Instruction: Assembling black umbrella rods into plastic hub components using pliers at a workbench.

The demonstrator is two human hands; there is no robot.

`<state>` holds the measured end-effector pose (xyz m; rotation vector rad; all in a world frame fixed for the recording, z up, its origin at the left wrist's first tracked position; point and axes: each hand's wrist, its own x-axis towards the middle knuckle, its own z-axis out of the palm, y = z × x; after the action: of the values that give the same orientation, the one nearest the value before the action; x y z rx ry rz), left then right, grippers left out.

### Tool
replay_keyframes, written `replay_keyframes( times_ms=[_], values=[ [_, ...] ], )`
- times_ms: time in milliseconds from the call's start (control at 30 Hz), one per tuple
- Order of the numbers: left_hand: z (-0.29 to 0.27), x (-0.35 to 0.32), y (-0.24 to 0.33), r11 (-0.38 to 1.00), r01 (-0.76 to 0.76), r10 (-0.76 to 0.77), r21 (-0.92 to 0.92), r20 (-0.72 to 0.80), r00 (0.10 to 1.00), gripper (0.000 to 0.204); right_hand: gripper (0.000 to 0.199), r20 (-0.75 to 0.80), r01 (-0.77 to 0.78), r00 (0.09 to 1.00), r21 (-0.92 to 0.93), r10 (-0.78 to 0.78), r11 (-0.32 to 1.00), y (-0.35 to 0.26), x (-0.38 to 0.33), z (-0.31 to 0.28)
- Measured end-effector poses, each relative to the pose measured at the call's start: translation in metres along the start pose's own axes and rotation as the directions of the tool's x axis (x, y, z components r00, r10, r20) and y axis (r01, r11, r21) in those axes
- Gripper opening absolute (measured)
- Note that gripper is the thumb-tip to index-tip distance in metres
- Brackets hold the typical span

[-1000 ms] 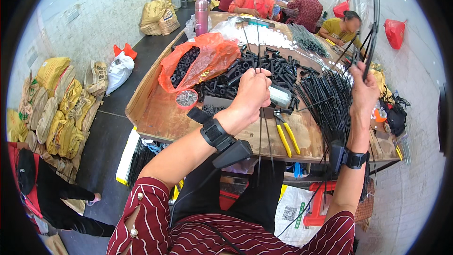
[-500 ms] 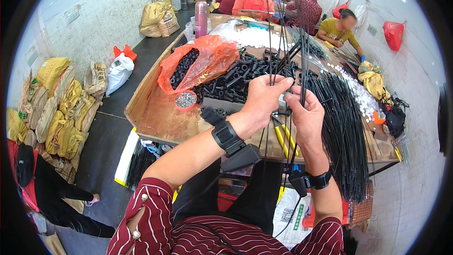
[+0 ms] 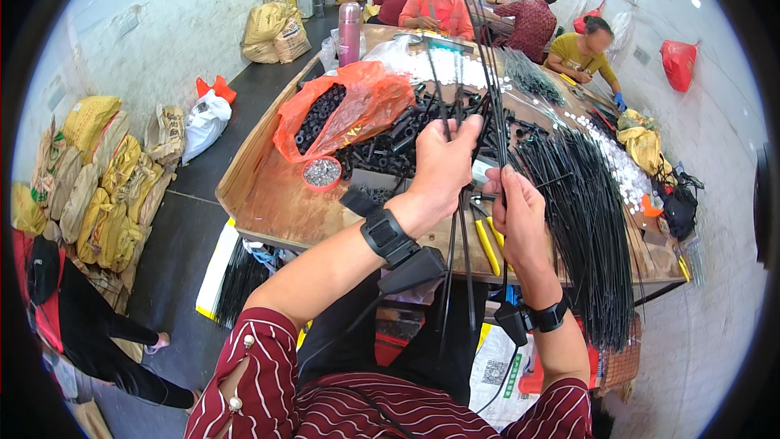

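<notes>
Long thin black rods (image 3: 491, 73) stand nearly upright in front of me, running through both hands. My left hand (image 3: 443, 164) is closed round several of them, thumb pointing up, and their lower ends hang below the table edge. Just to the right and a little nearer, my right hand (image 3: 518, 205) pinches more rods between thumb and fingertips. Pliers with yellow handles (image 3: 490, 245) lie on the table between my hands, partly hidden by the right one. A thick sheaf of black rods (image 3: 581, 228) lies right of my right hand.
Black tubular parts (image 3: 382, 146) are heaped behind my left hand, beside an orange plastic bag (image 3: 366, 97). A red dish (image 3: 322, 185) holds small metal bits. A pink thermos (image 3: 348, 34) stands farther back. White pieces (image 3: 621, 162) lie at right. Several people sit around the far side.
My hands have drawn apart: the left has shifted slightly left, the right slightly nearer. The rods now lean more to the left at the top.
</notes>
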<state>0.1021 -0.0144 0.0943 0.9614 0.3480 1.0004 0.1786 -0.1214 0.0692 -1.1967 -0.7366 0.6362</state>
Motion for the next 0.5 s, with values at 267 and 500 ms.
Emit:
replay_keyframes(
  times_ms=[267, 500],
  values=[
    [-0.004, -0.003, 0.001, 0.995, 0.004, -0.003, 0.103, -0.011, 1.0, 0.022, 0.026, 0.023, -0.053, 0.998, 0.012, 0.053, 0.999, 0.009, -0.012, 0.008],
    [-0.004, -0.003, 0.0, 0.991, -0.022, 0.024, 0.13, -0.014, 1.0, 0.016, 0.024, 0.04, 0.069, 0.997, 0.029, -0.07, 0.997, 0.017, -0.009, 0.005]
  ],
)
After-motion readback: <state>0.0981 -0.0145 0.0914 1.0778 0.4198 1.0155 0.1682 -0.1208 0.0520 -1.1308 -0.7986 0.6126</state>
